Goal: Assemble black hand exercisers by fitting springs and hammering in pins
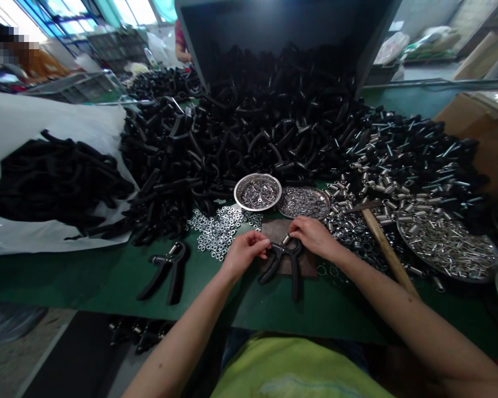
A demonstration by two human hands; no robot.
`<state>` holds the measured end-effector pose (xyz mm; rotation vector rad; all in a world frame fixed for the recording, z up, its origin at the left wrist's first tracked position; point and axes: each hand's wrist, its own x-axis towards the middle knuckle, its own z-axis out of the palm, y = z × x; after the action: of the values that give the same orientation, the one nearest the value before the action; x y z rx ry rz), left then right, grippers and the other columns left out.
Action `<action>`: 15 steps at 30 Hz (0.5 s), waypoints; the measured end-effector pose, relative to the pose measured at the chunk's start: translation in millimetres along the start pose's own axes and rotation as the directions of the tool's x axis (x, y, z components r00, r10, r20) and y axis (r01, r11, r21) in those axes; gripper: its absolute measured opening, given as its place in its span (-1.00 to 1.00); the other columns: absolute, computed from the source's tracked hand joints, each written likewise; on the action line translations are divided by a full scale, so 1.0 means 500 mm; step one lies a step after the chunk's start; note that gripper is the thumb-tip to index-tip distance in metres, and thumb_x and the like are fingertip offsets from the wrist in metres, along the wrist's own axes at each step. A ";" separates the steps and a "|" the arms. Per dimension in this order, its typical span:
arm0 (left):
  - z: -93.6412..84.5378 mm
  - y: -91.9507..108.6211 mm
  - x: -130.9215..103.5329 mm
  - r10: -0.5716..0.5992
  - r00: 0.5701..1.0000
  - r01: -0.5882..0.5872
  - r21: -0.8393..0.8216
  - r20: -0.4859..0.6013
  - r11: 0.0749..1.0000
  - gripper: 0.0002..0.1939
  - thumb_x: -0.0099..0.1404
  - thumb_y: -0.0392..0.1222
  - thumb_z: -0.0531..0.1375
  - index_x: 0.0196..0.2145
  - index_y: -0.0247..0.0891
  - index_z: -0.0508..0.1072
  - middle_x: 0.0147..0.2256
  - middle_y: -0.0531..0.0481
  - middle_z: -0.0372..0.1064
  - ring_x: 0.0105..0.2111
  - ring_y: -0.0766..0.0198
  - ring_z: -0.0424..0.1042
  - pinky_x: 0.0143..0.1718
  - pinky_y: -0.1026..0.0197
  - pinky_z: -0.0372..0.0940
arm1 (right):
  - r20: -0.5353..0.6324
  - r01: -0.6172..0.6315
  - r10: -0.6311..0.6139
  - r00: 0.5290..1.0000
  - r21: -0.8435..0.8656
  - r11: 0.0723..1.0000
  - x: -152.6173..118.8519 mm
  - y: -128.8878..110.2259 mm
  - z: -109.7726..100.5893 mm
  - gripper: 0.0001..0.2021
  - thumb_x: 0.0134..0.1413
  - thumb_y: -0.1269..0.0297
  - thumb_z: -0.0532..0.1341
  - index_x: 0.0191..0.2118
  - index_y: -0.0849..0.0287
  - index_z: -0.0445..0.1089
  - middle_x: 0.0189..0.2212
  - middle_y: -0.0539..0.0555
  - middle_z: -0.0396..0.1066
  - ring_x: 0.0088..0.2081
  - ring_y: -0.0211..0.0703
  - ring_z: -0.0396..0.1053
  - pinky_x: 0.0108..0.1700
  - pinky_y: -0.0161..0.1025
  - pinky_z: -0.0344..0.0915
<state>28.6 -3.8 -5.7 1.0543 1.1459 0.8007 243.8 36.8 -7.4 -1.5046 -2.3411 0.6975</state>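
Observation:
A black hand grip (pixel 295 271) with a metal spring (pixel 285 240) near its top lies over a brown plate (pixel 309 264) on the green table. At its upper left, my left hand (pixel 245 252) has thumb and fingers pinched together by the end of the grip; whatever they hold is too small to make out. My right hand (pixel 312 234) pinches the top of the grip beside the spring. Another black hand grip (pixel 172 272), fitted with a spring, rests on the table to the left.
Behind the hands stand a round bowl of small pins (pixel 258 193) and piled black handles (pixel 249 138). Washers (pixel 218 232) lie left of the plate. On the right are a wooden-handled hammer (pixel 388 249), springs and a large tray of pins (pixel 452 243). Other people are in the background.

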 end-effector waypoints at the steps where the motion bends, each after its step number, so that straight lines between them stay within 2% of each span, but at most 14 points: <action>1: 0.003 -0.001 -0.002 0.012 1.000 -0.012 0.053 0.001 0.999 -0.77 0.11 -0.07 0.26 -0.42 -0.31 0.40 -0.48 0.05 0.37 -0.52 0.38 0.31 -0.45 0.28 0.26 | 0.016 -0.004 0.005 1.000 -0.021 1.000 0.003 -0.003 -0.002 -0.94 0.03 0.44 0.20 -0.39 0.19 0.41 -0.34 0.06 0.41 -0.26 -0.17 0.35 -0.21 -0.29 0.19; 4: 0.021 -0.003 0.000 0.163 0.986 -0.160 0.326 0.017 0.932 -0.85 0.14 -0.13 0.25 -0.44 -0.28 0.43 -0.45 0.04 0.37 -0.40 0.29 0.34 -0.31 0.20 0.25 | 0.051 -0.023 0.027 0.998 -0.079 0.997 0.013 -0.013 -0.009 -0.96 0.01 0.41 0.21 -0.40 0.17 0.40 -0.35 0.06 0.42 -0.27 -0.15 0.36 -0.25 -0.28 0.17; 7: 0.043 -0.010 0.012 0.356 0.930 -0.341 0.565 0.089 0.751 -0.92 0.12 -0.19 0.29 -0.46 -0.23 0.48 -0.32 0.01 0.39 -0.20 0.19 0.33 -0.10 0.12 0.17 | 0.074 -0.032 0.041 0.996 -0.117 0.993 0.017 -0.024 -0.015 -0.97 0.00 0.39 0.23 -0.38 0.13 0.39 -0.36 0.03 0.43 -0.29 -0.15 0.36 -0.29 -0.29 0.16; 10: 0.059 -0.021 0.026 0.381 0.916 -0.366 0.648 0.125 0.668 -0.94 0.11 -0.21 0.30 -0.45 -0.20 0.49 -0.28 0.01 0.39 -0.15 0.16 0.31 -0.06 0.10 0.14 | 0.058 -0.033 0.041 0.998 -0.126 0.991 -0.005 -0.023 -0.023 -0.83 0.03 0.37 0.21 -0.20 0.09 0.37 -0.27 0.02 0.43 -0.22 -0.15 0.37 -0.25 -0.28 0.19; 13: 0.066 -0.032 0.033 0.369 0.921 -0.357 0.650 0.124 0.671 -0.94 0.12 -0.22 0.30 -0.46 -0.21 0.47 -0.28 0.01 0.39 -0.16 0.18 0.31 -0.08 0.11 0.16 | -0.127 -0.093 0.069 0.990 -0.195 0.976 -0.066 0.003 -0.042 -0.76 0.12 0.33 0.15 -0.07 0.10 0.32 -0.15 0.07 0.41 -0.13 -0.12 0.35 -0.17 -0.23 0.22; 15: 0.066 -0.036 0.034 0.368 0.919 -0.369 0.629 0.138 0.685 -0.93 0.12 -0.24 0.29 -0.46 -0.22 0.46 -0.27 0.01 0.37 -0.16 0.19 0.31 -0.08 0.13 0.16 | -0.302 -0.223 0.127 0.945 -0.309 0.925 -0.123 0.034 -0.060 -0.78 0.17 0.29 0.10 -0.07 0.14 0.33 -0.14 0.13 0.40 -0.10 -0.05 0.33 -0.17 -0.18 0.24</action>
<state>64.3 -2.0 -26.1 1.9210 1.2594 0.7185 297.5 -5.7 10.9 -1.8397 -2.2057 0.1005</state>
